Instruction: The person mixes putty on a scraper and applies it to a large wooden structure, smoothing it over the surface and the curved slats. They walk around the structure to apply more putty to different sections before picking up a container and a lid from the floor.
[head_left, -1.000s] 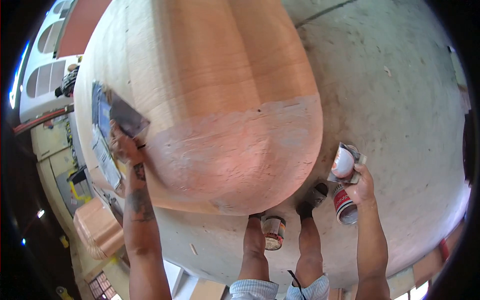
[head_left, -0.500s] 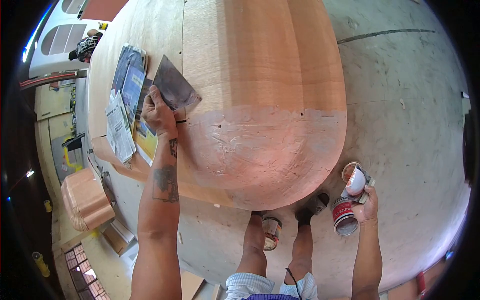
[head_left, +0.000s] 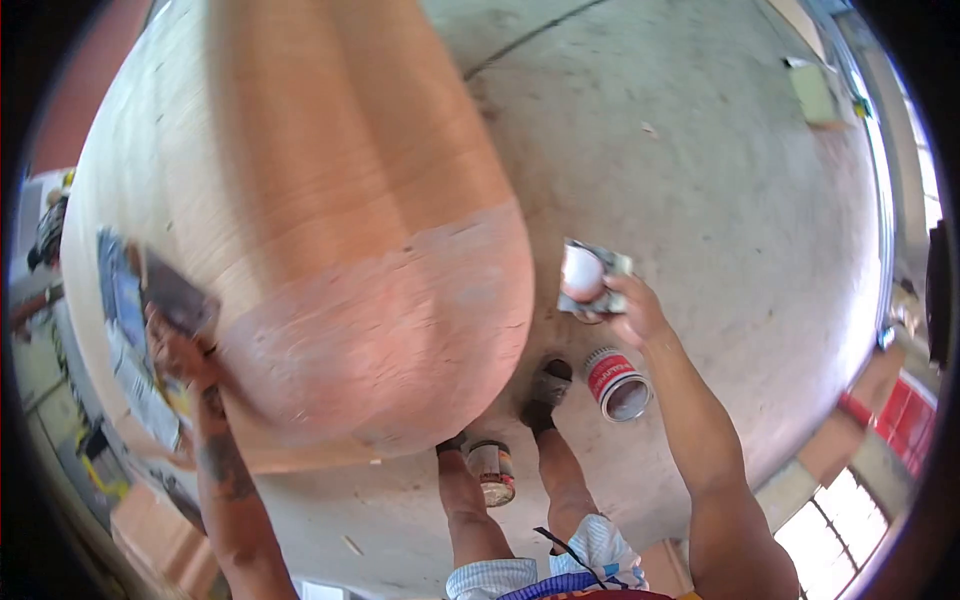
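Observation:
My left hand (head_left: 180,352) is closed on a flat dark metal spreader (head_left: 178,298), held over the left side of a large rounded wooden form (head_left: 300,200). Beside it lie folded newspapers (head_left: 122,290). Pinkish filler (head_left: 390,340) coats the near end of the form. My right hand (head_left: 635,308) grips a folded paper with a white, rounded lump (head_left: 582,272) on it, over the floor right of the form. Below that hand stands an open red-labelled can (head_left: 612,378). The image is blurred on the left.
Another can (head_left: 491,470) stands on the floor between my legs. A smaller wooden form (head_left: 160,530) is at the lower left. A person (head_left: 50,232) is at the far left edge. A red object (head_left: 905,420) and a window (head_left: 835,530) show at the lower right.
The view has swung right, so the form sits further left. My right hand has lifted the paper and white lump away from the can. My left hand still holds the spreader.

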